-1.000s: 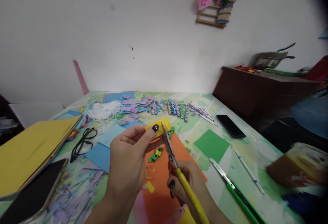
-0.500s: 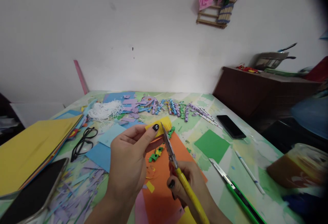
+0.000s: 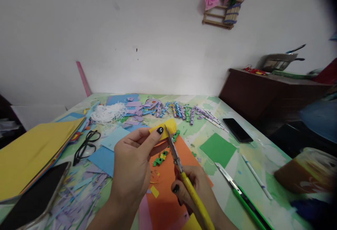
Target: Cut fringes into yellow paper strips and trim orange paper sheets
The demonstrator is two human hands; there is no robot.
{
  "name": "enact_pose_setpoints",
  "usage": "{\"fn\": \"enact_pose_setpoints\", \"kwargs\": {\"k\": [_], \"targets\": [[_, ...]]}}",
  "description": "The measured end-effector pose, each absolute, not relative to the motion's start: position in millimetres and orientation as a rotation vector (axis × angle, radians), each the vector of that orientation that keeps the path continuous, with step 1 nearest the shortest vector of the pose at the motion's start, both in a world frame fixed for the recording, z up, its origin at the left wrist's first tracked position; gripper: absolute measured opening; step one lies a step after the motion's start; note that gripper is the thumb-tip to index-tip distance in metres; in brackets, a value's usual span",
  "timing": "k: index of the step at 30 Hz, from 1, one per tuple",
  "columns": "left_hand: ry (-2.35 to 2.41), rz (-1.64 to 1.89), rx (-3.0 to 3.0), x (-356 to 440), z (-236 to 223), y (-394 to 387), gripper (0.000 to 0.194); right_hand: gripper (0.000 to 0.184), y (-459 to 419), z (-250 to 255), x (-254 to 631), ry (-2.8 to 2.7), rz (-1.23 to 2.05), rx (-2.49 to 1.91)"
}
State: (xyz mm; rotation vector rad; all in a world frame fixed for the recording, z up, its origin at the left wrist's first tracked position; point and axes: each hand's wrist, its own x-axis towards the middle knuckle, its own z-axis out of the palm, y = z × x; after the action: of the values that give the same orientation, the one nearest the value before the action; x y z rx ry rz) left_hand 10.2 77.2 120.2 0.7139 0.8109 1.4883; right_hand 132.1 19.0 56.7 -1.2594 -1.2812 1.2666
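My left hand (image 3: 137, 156) pinches a small strip of yellow paper (image 3: 170, 125) between thumb and fingers. Its right end is snipped into a fringe. My right hand (image 3: 192, 188) is closed around the yellow handle of a pair of scissors (image 3: 172, 147), whose blades meet the strip just right of my left thumb. Beneath both hands lies an orange sheet (image 3: 168, 202) with a green paper piece bearing a yellow flower (image 3: 161, 157) and a small yellow scrap (image 3: 154, 191). My right hand's lower fingers are partly hidden.
A green utility knife (image 3: 243, 198), a green paper square (image 3: 218, 149) and a phone (image 3: 237, 130) lie to the right, near a drink cup (image 3: 306, 170). On the left are glasses (image 3: 85, 147), a paper stack (image 3: 34, 153), another phone (image 3: 37, 196) and purple scraps (image 3: 76, 202). White string (image 3: 108, 113) sits behind.
The scissor blades have shifted very slightly left along the yellow strip, and its fringed end looks a bit more curled. Both hands keep nearly the same position.
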Motion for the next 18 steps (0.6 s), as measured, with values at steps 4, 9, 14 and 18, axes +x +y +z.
{"fn": "enact_pose_setpoints", "kwargs": {"k": [4, 9, 14, 18], "targets": [[0.808, 1.492, 0.717, 10.0, 120.1, 76.5, 0.014, 0.056, 18.5, 57.3, 131.5, -1.259, 1.272, -1.273], [0.822, 1.493, 0.72, 10.0, 120.4, 76.6, 0.015, 0.058, 17.7, 58.1, 130.3, -1.251, 1.294, -1.237], [0.827, 1.478, 0.728, 10.1, 121.4, 77.1, 0.016, 0.066, 17.1, 60.7, 129.5, -1.284, 1.317, -1.163], [0.815, 1.481, 0.718, 10.2, 121.7, 77.2, 0.016, 0.063, 18.3, 60.2, 129.7, -1.291, 1.317, -1.096]]}}
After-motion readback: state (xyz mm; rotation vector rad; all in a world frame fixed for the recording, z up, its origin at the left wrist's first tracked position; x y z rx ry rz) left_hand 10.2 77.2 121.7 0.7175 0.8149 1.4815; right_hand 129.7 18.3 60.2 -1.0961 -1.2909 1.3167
